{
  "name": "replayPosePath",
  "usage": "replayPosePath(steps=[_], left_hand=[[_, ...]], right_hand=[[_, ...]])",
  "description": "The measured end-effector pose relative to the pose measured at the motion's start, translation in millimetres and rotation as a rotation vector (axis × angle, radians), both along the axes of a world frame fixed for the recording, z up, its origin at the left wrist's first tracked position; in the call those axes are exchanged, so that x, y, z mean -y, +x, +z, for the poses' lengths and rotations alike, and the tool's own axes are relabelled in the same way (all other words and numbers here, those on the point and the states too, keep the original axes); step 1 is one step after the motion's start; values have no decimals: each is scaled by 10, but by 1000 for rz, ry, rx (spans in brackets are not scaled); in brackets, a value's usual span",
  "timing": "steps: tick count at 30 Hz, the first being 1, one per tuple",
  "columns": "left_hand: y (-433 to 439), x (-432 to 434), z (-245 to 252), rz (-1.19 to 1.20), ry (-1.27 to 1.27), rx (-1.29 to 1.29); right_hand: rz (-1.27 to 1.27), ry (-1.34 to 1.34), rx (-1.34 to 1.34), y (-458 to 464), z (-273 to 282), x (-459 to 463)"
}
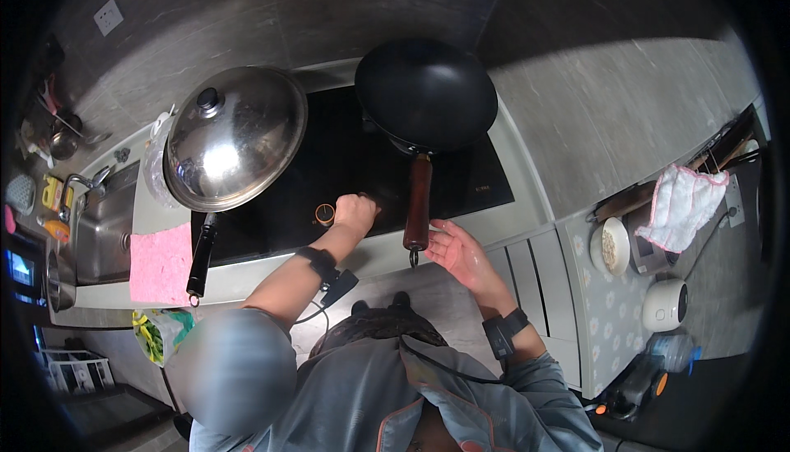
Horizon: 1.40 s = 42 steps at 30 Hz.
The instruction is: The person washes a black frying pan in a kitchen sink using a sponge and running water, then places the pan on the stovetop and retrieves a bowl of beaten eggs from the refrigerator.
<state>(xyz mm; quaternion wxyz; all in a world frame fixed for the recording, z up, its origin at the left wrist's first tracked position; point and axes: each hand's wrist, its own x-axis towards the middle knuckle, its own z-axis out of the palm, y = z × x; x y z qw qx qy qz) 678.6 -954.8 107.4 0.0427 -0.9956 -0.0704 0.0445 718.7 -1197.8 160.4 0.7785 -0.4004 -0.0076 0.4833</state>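
My left hand (357, 212) is closed at the front of the black glass cooktop (333, 143), fingers curled around what looks like a control knob, mostly hidden beneath them. Just left of it is another round knob (324, 214) with an orange ring. My right hand (460, 256), palm up and fingers loosely spread, is beside the end of a wok's reddish wooden handle (418, 205); I cannot tell whether the fingertips touch it. The black wok (426, 94) sits on the right burner. On the left side, a domed steel lid (237, 137) covers a pan with a black handle (202, 254).
A pink cloth (162, 264) lies between the cooktop and the steel sink (108, 230). To the right, a bowl of pale food (611, 247), a white appliance (664, 305) and a hanging white towel (682, 205) are by the daisy-patterned counter (608, 328). A bag of greens (154, 335) is below left.
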Motion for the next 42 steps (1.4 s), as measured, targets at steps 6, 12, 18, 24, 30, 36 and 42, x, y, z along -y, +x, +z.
replayPosePath(steps=[6, 12, 18, 24, 30, 36, 42], left_hand=[[34, 26, -4, 34, 3, -15], [38, 11, -36, 22, 6, -19], [44, 11, -58, 18, 31, -14], [51, 7, -78, 11, 21, -9], [61, 4, -115, 26, 3, 11], [57, 26, -98, 52, -35, 22], [67, -13, 9, 21, -75, -27]], right_hand=[[-58, -19, -6, -63, -70, 104], [-80, -5, -17, -157, -121, 181], [-97, -9, -23, -238, -143, 208], [-117, -34, -23, -319, -95, 227], [-129, -49, -45, -368, -10, 216], [-105, -61, -20, -397, 80, 171], [-91, -131, 13, -406, 144, 182]])
